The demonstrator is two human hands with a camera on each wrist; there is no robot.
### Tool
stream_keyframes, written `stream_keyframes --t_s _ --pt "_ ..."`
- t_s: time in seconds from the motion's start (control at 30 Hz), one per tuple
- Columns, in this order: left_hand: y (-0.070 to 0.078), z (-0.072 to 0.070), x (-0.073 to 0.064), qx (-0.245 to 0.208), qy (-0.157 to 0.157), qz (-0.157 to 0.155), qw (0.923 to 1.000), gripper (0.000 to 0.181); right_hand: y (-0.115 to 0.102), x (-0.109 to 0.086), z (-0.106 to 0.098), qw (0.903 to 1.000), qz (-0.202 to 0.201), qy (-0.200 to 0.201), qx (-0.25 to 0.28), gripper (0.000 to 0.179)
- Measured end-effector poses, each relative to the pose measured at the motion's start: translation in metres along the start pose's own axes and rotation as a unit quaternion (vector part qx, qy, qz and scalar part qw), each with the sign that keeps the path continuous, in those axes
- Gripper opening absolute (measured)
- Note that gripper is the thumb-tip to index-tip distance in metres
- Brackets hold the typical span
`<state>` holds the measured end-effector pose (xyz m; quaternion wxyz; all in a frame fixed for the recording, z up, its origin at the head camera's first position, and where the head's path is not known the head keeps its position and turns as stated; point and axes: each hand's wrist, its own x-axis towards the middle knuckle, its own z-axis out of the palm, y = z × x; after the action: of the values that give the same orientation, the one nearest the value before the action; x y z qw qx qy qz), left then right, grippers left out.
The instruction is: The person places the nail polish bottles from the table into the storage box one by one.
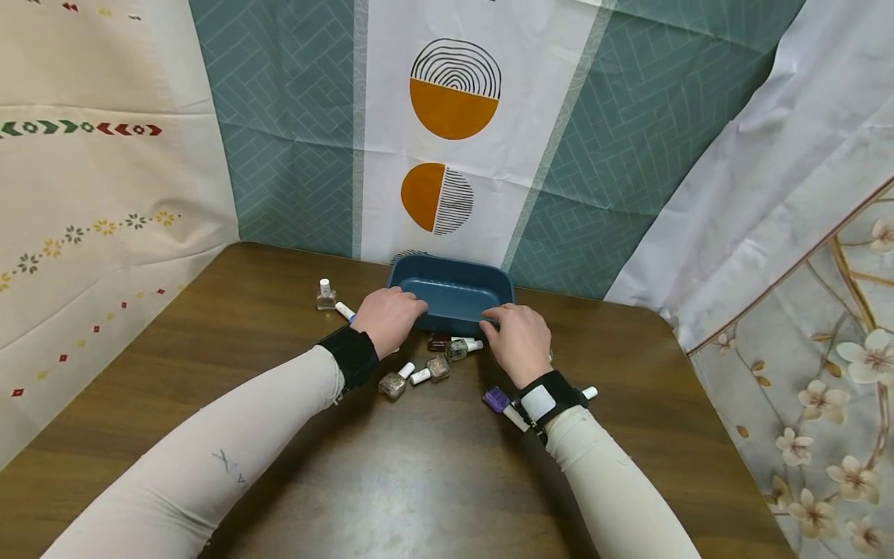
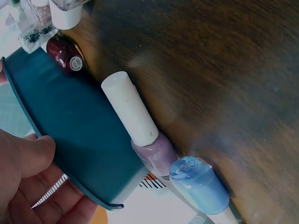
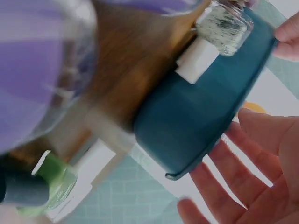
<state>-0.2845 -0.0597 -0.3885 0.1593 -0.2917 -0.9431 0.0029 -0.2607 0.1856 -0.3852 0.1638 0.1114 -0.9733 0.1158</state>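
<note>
A dark teal plastic bin [image 1: 452,265] stands at the back of the table. My left hand [image 1: 393,317] pinches its left rim, the thumb against the outer wall [image 2: 84,107] and the fingers past the rim. At the right end my right hand [image 1: 518,341] is spread, its fingers [image 3: 224,182] reaching along the rim and the thumb beside it. Before the bin lie a dark red nail polish bottle [image 2: 64,55] and a glitter nail polish bottle [image 3: 226,30]. Lilac [image 2: 156,155] and blue nail polish bottles [image 2: 201,186] lie near my left hand.
A clear bottle [image 1: 326,296] stands upright at the left. Two brownish glitter bottles, one nearer me [image 1: 393,385], lie in the middle. A purple bottle [image 1: 497,400] lies by my right wrist, a green one [image 3: 58,179] beside that hand. Patterned cloth [image 1: 300,155] hangs behind the table.
</note>
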Motion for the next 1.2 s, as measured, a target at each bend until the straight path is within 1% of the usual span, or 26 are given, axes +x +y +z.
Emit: stream_keyframes --t_s 0.13,0.2,0.37,0.53,0.63,0.8,1.0,1.2 --pt "0.000 0.001 0.000 -0.001 -0.010 -0.001 0.9999 0.033 -0.001 -0.002 0.001 0.9994 0.012 0.001 0.032 0.024" --pt "0.000 0.002 0.000 -0.004 -0.014 -0.002 0.9999 0.033 -0.002 -0.002 0.001 0.9991 0.010 -0.001 0.040 0.024" --pt "-0.002 0.004 -0.001 -0.010 -0.028 -0.012 0.9995 0.033 -0.005 -0.003 0.003 0.9992 -0.021 -0.004 0.033 0.021" --pt "-0.003 0.005 -0.002 -0.005 -0.041 -0.011 0.9991 0.034 -0.005 -0.003 0.009 0.9987 -0.048 0.015 0.012 0.014" --pt "-0.003 0.005 -0.001 -0.003 -0.041 -0.006 0.9992 0.034 -0.005 -0.003 0.012 0.9983 -0.049 0.031 0.006 0.011" --pt "-0.003 0.004 0.000 -0.003 -0.035 -0.015 0.9993 0.034 -0.006 0.000 0.013 0.9979 -0.044 0.047 0.005 0.009" --pt "-0.003 0.005 0.001 -0.002 -0.028 -0.016 0.9995 0.033 -0.006 0.005 0.008 0.9987 -0.023 0.044 0.011 0.007" --pt "-0.003 0.003 0.006 -0.001 -0.023 -0.016 0.9996 0.030 -0.003 0.010 0.005 0.9990 -0.022 0.037 0.006 0.008"
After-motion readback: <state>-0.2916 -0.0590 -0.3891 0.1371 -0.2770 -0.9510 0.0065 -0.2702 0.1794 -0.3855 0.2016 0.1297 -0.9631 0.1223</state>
